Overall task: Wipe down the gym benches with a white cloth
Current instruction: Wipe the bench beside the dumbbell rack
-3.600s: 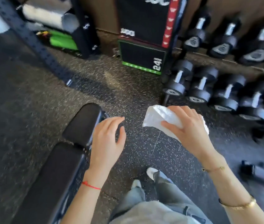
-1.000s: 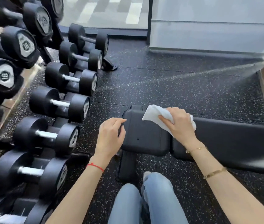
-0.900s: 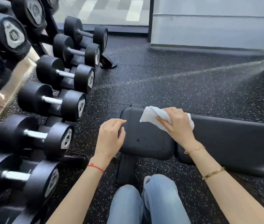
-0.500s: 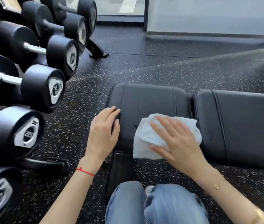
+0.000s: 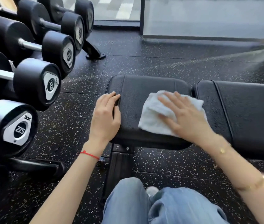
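Note:
A black padded gym bench lies across the view, with a short seat pad (image 5: 144,88) and a longer back pad (image 5: 249,102) to its right. A white cloth (image 5: 152,122) is spread on the seat pad's right half. My right hand (image 5: 186,117) presses flat on the cloth, fingers spread. My left hand (image 5: 107,115) rests on the seat pad's left edge, fingers together, gripping the edge lightly.
A rack of black dumbbells (image 5: 36,81) fills the left side, close to the bench end. The bench's black post (image 5: 120,160) stands under the seat pad. My knees in blue jeans (image 5: 144,206) are at the bottom. Speckled rubber floor (image 5: 160,65) stretches beyond, to a glass wall (image 5: 208,16).
I turned from another bench to this one and came closer. My right hand went from holding the cloth above the pad to pressing it flat, then slid slightly right. The left hand stays on the pad's edge.

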### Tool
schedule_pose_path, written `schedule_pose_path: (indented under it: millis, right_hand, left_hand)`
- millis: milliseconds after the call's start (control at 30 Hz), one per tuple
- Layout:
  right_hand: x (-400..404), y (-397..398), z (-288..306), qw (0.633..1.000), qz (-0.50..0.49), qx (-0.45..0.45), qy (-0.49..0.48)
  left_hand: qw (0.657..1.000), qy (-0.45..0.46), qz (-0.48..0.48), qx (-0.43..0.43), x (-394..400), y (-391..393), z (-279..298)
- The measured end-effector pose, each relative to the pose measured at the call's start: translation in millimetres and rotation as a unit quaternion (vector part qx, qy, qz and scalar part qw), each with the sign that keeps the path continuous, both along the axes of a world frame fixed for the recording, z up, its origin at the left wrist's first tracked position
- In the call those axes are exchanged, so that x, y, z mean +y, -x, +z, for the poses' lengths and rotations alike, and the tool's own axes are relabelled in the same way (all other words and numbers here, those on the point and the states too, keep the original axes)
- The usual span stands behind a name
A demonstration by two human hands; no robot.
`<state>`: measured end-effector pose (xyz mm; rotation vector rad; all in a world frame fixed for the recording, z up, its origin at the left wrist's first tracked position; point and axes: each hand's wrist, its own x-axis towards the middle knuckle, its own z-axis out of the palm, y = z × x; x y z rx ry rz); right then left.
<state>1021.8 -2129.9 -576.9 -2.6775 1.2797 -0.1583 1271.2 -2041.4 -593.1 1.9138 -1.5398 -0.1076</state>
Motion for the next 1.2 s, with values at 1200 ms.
schedule_pose_path:
  millis: [1200]
  right_hand:
    - [-29, -33, 6, 0.998, 0.053, -0.024, -0.002]
  left_hand:
    - [1.000, 0.020, -0.010, 0.014, 1, -1, -5]
